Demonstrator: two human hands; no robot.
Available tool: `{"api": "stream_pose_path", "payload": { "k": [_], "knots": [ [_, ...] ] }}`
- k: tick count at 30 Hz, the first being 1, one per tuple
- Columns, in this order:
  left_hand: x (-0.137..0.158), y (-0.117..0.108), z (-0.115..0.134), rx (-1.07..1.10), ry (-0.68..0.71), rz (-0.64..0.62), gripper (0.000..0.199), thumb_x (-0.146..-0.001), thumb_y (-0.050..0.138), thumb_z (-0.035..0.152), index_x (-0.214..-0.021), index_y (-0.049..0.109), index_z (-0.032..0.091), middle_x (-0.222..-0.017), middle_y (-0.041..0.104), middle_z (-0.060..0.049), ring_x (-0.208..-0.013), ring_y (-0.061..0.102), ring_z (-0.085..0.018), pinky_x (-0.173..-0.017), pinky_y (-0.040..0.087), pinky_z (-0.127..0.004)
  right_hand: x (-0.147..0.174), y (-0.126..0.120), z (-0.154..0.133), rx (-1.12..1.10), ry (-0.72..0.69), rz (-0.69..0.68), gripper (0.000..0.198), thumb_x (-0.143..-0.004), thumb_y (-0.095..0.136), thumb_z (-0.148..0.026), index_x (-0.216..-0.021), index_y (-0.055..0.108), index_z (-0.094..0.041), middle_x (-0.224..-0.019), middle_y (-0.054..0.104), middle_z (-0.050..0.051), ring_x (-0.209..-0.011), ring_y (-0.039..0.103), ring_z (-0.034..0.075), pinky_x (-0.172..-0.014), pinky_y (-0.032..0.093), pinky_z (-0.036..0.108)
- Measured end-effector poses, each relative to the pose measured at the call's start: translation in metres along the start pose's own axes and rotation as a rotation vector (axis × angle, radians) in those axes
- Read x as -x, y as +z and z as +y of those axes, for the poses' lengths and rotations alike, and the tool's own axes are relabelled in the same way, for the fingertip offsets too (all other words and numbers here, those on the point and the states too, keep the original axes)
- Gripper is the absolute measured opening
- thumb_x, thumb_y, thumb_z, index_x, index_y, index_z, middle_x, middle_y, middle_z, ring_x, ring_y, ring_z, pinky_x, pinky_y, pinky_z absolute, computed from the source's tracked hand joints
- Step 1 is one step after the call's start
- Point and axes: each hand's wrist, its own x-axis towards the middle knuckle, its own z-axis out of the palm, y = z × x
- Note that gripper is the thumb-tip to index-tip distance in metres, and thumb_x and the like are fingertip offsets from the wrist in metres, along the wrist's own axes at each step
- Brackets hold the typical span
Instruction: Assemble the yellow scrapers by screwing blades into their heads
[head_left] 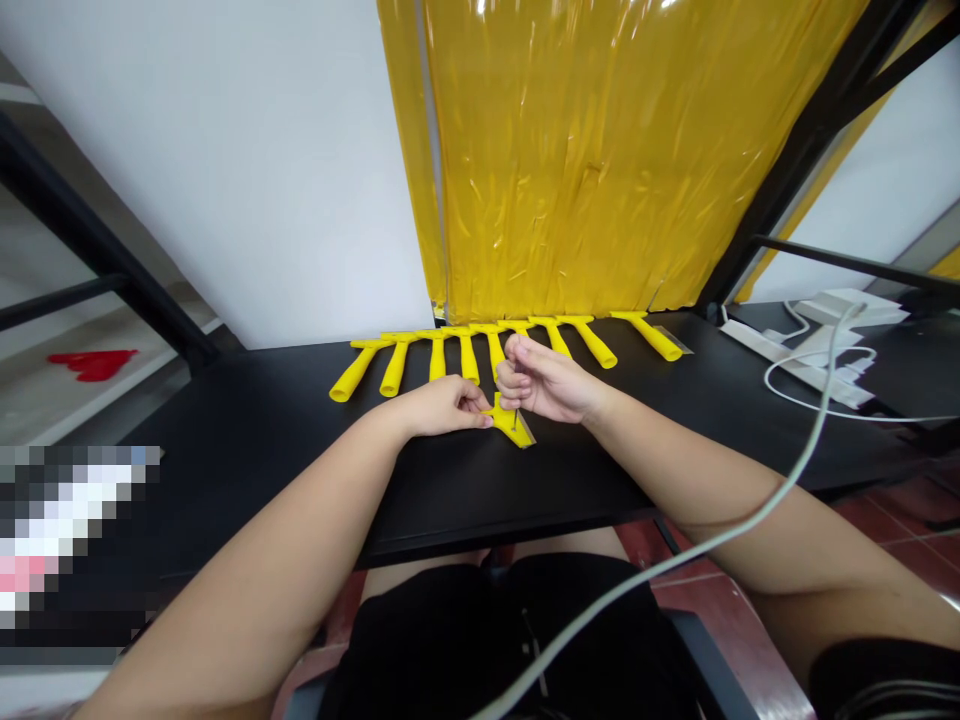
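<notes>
My left hand [448, 405] pinches the handle end of a yellow scraper [509, 424] that lies on the black table. A metal blade edge shows along the scraper's right side. Above it, my right hand [546, 380] is closed around a screwdriver, whose handle the fingers hide. Its thin shaft [515, 420] points down onto the face of the scraper head. Behind both hands, several more yellow scrapers [355, 372] lie in a row along the back of the table. The one at the right end [652, 337] has a blade beside its handle.
The black table [465, 500] backs onto a white panel [225, 170] and yellow plastic sheeting [600, 160]. White power strips [795, 362] with cables sit on the right. A pale cable [697, 550] hangs across the near right. A red item [94, 364] lies at far left.
</notes>
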Motion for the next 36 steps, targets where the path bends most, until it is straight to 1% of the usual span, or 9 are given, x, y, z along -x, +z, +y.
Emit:
{"api": "stream_pose_path", "payload": {
  "k": [6, 11, 15, 20, 25, 28, 31, 34, 36],
  "knots": [
    [0.002, 0.0, 0.002, 0.012, -0.011, 0.01, 0.039, -0.08, 0.076, 0.052, -0.092, 0.075, 0.015, -0.083, 0.071, -0.004, -0.075, 0.062, -0.016, -0.072, 0.048, -0.028, 0.0, 0.001, 0.003, 0.071, -0.051, 0.026, 0.039, -0.092, 0.077, -0.045, -0.086, 0.045, -0.024, -0.075, 0.052, -0.005, -0.067, 0.049, 0.012, -0.069, 0.05, 0.03],
    [0.001, 0.0, 0.002, 0.008, 0.0, -0.003, 0.037, -0.08, 0.076, 0.05, -0.095, 0.076, 0.015, -0.083, 0.07, -0.004, -0.074, 0.06, -0.016, -0.071, 0.046, -0.028, -0.001, -0.011, -0.002, 0.423, -0.267, 0.067, 0.036, -0.081, 0.088, -0.039, -0.08, 0.057, -0.02, -0.083, 0.063, -0.001, -0.072, 0.063, 0.013, -0.068, 0.052, 0.029],
    [0.0, 0.0, 0.001, 0.016, -0.01, -0.019, 0.039, -0.08, 0.076, 0.05, -0.096, 0.076, 0.015, -0.083, 0.07, -0.004, -0.073, 0.06, -0.016, -0.071, 0.046, -0.028, 0.003, -0.018, -0.012, 0.544, -0.276, 0.076, 0.031, -0.081, 0.088, -0.037, -0.079, 0.063, -0.018, -0.079, 0.069, 0.002, -0.068, 0.064, 0.014, -0.069, 0.053, 0.03],
    [0.001, 0.0, 0.002, -0.022, 0.003, 0.003, 0.037, -0.081, 0.074, 0.051, -0.089, 0.072, 0.015, -0.079, 0.067, -0.002, -0.071, 0.058, -0.015, -0.068, 0.044, -0.027, 0.005, -0.011, -0.012, 0.335, -0.074, -0.065, 0.031, -0.089, 0.079, -0.044, -0.093, 0.069, -0.015, -0.081, 0.07, 0.004, -0.077, 0.067, 0.017, -0.08, 0.055, 0.035],
    [0.0, 0.0, 0.002, -0.038, -0.013, 0.003, 0.038, -0.081, 0.075, 0.05, -0.095, 0.075, 0.015, -0.082, 0.069, -0.003, -0.073, 0.059, -0.016, -0.069, 0.045, -0.028, 0.002, -0.002, -0.002, -0.027, -0.048, -0.036, 0.025, -0.093, 0.076, -0.038, -0.092, 0.056, -0.023, -0.063, 0.046, -0.009, -0.057, 0.044, 0.009, -0.068, 0.05, 0.028],
    [-0.001, 0.001, 0.001, -0.025, -0.006, 0.006, 0.037, -0.08, 0.075, 0.05, -0.093, 0.075, 0.015, -0.081, 0.07, -0.003, -0.072, 0.06, -0.015, -0.07, 0.046, -0.028, 0.001, -0.008, -0.002, 0.005, -0.076, -0.011, 0.035, -0.086, 0.084, -0.038, -0.083, 0.053, -0.021, -0.075, 0.057, -0.004, -0.065, 0.052, 0.01, -0.071, 0.051, 0.029],
    [-0.001, 0.001, 0.0, -0.002, 0.006, 0.002, 0.037, -0.08, 0.076, 0.05, -0.094, 0.076, 0.016, -0.082, 0.071, -0.003, -0.073, 0.061, -0.015, -0.071, 0.047, -0.027, 0.002, -0.015, -0.005, 0.073, -0.039, -0.008, 0.035, -0.084, 0.084, -0.044, -0.083, 0.06, -0.019, -0.087, 0.064, 0.001, -0.077, 0.061, 0.015, -0.077, 0.054, 0.035],
    [-0.001, 0.001, 0.0, 0.005, -0.001, -0.002, 0.037, -0.08, 0.076, 0.05, -0.094, 0.076, 0.015, -0.083, 0.071, -0.004, -0.074, 0.061, -0.016, -0.071, 0.047, -0.028, 0.001, -0.013, -0.005, 0.017, 0.019, -0.015, 0.03, -0.095, 0.072, -0.049, -0.091, 0.063, -0.02, -0.061, 0.048, -0.007, -0.058, 0.047, 0.011, -0.073, 0.053, 0.033],
    [-0.001, 0.0, 0.0, -0.005, -0.011, 0.006, 0.037, -0.08, 0.077, 0.049, -0.094, 0.075, 0.015, -0.082, 0.071, -0.004, -0.073, 0.061, -0.016, -0.071, 0.047, -0.028, 0.001, -0.009, -0.002, -0.054, 0.007, -0.015, 0.028, -0.097, 0.069, -0.049, -0.093, 0.06, -0.023, -0.055, 0.037, -0.01, -0.051, 0.037, 0.009, -0.068, 0.05, 0.029]
  ]
}}
